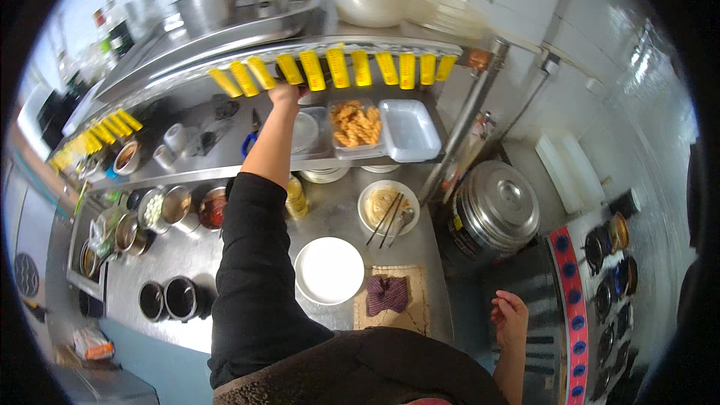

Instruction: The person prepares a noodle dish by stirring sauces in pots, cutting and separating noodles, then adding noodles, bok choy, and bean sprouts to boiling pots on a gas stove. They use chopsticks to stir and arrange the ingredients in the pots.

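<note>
My left hand (286, 95) reaches onto the steel shelf, behind hanging yellow paper slips (311, 70); its fingers are partly hidden, and a dark thing shows beside them. Below and right of it are a lidded clear plastic container (309, 132), a tub of fried spiral snacks (356, 124) and an empty plastic tub (410, 130). My right hand (508, 310) hangs at the right of the counter, fingers curled, touching nothing visible. On the counter lie a white plate (329, 271), a bowl of noodles (383, 207) with chopsticks and a spoon, and a folded purple cloth (387, 296) on a tan mat.
A lidded steel pot (503, 202) stands right of the counter, near a red-striped stove panel (574, 309). Two black cups (181, 297) and several steel bowls (176, 204) are at the left. Blue-handled scissors (248, 143) and a yellow bottle (296, 198) are near my left forearm.
</note>
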Action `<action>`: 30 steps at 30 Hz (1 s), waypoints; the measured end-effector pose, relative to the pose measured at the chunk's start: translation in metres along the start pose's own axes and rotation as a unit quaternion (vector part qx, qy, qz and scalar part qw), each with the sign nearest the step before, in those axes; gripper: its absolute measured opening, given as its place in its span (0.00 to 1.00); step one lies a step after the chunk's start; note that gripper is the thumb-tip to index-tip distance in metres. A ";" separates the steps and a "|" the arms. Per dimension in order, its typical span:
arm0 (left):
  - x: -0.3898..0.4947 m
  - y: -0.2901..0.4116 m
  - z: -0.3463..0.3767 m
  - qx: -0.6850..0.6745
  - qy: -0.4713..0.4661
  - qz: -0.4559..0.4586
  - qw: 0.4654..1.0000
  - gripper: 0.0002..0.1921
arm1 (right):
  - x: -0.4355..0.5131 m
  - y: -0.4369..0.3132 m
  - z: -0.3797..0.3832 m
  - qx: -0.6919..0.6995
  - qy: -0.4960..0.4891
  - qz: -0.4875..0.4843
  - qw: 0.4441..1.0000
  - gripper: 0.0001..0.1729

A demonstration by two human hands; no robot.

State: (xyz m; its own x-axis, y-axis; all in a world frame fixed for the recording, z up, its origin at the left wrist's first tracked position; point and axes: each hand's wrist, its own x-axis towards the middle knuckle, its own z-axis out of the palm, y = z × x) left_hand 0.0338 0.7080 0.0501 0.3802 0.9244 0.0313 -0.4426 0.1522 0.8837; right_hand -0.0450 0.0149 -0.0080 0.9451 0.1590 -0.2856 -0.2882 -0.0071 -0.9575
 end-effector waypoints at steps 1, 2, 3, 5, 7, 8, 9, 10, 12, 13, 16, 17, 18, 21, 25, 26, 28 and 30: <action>0.011 -0.012 0.008 0.007 0.007 -0.009 1.000 0.18 | -0.003 0.002 -0.003 -0.003 -0.006 -0.004 1.000 0.10; 0.020 -0.022 0.007 0.011 0.007 -0.003 1.000 0.17 | -0.004 0.004 -0.006 -0.008 0.005 0.002 1.000 0.10; 0.031 -0.032 0.008 0.018 -0.002 0.003 1.000 0.17 | -0.007 0.005 -0.009 -0.005 0.017 0.005 1.000 0.11; 0.049 -0.050 0.010 0.021 -0.040 -0.006 0.999 0.16 | -0.007 0.008 -0.015 -0.002 0.012 0.023 1.000 0.12; 0.065 -0.066 0.019 0.019 -0.081 -0.031 0.996 0.16 | -0.008 0.013 -0.019 0.005 0.023 0.029 0.999 0.13; 0.069 -0.074 0.024 0.019 -0.097 -0.046 0.994 0.15 | -0.010 0.016 -0.022 0.009 0.017 0.035 0.999 0.13; 0.074 -0.077 0.022 0.018 -0.116 -0.061 0.991 0.15 | -0.012 0.018 -0.024 0.005 0.029 0.044 0.999 0.13; 0.076 -0.081 0.023 0.014 -0.130 -0.075 0.989 0.15 | -0.012 0.020 -0.026 0.004 0.029 0.049 0.998 0.13; 0.077 -0.080 0.015 0.008 -0.165 -0.095 0.982 0.14 | -0.015 0.021 -0.029 0.006 0.016 0.035 0.999 0.13; 0.075 -0.077 0.009 0.031 -0.189 -0.067 0.979 0.14 | -0.017 0.022 -0.029 0.005 -0.001 0.025 1.000 0.13; 0.052 -0.059 -0.014 0.030 -0.208 -0.091 0.973 0.13 | -0.021 0.024 -0.035 -0.007 0.000 0.023 1.000 0.13; 0.038 -0.052 -0.020 0.002 -0.188 -0.113 0.976 0.13 | -0.022 0.025 -0.038 -0.020 -0.012 0.014 1.000 0.13; 0.017 -0.043 -0.026 -0.003 -0.195 -0.117 0.974 0.14 | -0.024 0.027 -0.041 -0.035 -0.013 0.009 0.999 0.13; -0.077 -0.031 -0.045 0.122 -0.130 0.005 0.984 0.25 | -0.029 0.033 -0.056 -0.044 -0.027 0.017 0.999 0.12; -0.228 -0.042 -0.080 0.222 -0.215 0.024 0.951 0.16 | -0.034 0.043 -0.076 -0.055 -0.063 0.006 0.997 0.13; -0.276 -0.059 -0.090 0.218 -0.201 0.096 0.950 0.12 | -0.037 0.045 -0.083 -0.056 -0.073 0.007 0.996 0.13; -0.346 -0.083 -0.092 0.214 -0.184 0.019 0.959 0.13 | -0.042 0.050 -0.096 -0.066 -0.079 -0.014 0.995 0.12; -0.419 -0.107 -0.089 0.219 -0.181 -0.047 0.958 0.15 | -0.049 0.053 -0.111 -0.066 -0.084 -0.014 0.994 0.12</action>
State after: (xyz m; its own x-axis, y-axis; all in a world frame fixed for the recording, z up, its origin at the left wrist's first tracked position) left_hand -0.1509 0.3353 -0.0992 0.6928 0.7204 0.0313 -0.0392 -0.0058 0.9992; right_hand -0.0896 -0.1026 -0.0493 0.9105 0.3227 -0.2584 -0.2286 -0.1278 -0.9651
